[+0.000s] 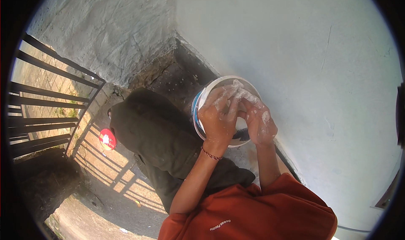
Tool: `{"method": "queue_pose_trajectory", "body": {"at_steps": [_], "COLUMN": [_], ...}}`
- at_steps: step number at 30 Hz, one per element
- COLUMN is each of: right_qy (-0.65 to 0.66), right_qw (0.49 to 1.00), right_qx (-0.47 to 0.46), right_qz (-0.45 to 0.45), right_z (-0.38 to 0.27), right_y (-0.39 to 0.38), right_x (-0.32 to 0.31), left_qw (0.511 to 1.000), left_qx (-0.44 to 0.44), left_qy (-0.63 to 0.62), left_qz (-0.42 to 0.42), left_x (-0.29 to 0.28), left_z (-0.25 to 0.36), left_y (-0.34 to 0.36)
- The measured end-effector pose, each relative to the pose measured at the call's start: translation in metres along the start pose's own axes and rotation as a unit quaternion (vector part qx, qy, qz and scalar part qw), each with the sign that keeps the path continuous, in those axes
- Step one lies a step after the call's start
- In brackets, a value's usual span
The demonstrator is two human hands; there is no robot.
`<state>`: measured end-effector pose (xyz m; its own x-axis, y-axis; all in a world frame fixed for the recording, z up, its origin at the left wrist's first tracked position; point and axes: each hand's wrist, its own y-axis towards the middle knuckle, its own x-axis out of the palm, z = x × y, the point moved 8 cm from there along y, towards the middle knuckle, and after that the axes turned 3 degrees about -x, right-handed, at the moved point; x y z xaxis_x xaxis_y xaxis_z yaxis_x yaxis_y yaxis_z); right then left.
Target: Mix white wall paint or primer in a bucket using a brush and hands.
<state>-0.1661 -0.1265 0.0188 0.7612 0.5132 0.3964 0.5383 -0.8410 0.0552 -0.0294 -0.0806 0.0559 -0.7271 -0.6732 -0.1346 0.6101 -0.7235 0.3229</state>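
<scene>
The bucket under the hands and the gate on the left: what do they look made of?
The bucket looks like plastic: a thin, smooth white rim and blue side, smeared with white paste, which also coats the left hand and right hand. The gate looks like dark painted metal: thin, straight, flat bars.

The person wears a rust-orange short-sleeved shirt (261, 210) with a small pale print low on the front, and dark olive trousers (156, 134). A thin red-and-white braided thread band (210, 154) circles the left wrist. Both forearms are bare, and a whitish paste smears the left hand (219, 115), the right hand (259, 120) and their fingers (236, 92).
</scene>
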Motion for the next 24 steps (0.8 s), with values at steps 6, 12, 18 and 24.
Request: {"method": "queue_pose_trajectory", "body": {"at_steps": [6, 12, 18, 24], "right_qy": [0.063, -0.022, -0.064, -0.163], "right_qw": [0.997, 0.998, 0.996, 0.984], "right_qx": [-0.051, -0.052, -0.052, -0.039], "right_qz": [0.004, 0.012, 0.026, 0.052], "right_z": [0.0, -0.002, -0.004, 0.001], "right_y": [0.001, 0.003, 0.004, 0.005], "right_x": [-0.011, -0.003, 0.001, -0.005], "left_qw": [0.998, 0.99, 0.986, 0.974], "left_qx": [-0.027, 0.026, 0.04, 0.06], "left_qy": [-0.04, 0.03, 0.056, 0.099], "left_qz": [-0.049, -0.134, -0.151, -0.194], "left_x": [-0.008, -0.009, -0.011, -0.006], "left_z": [-0.001, 0.0, -0.004, -0.007], "left_y": [0.008, 0.006, 0.005, 0.003]}}
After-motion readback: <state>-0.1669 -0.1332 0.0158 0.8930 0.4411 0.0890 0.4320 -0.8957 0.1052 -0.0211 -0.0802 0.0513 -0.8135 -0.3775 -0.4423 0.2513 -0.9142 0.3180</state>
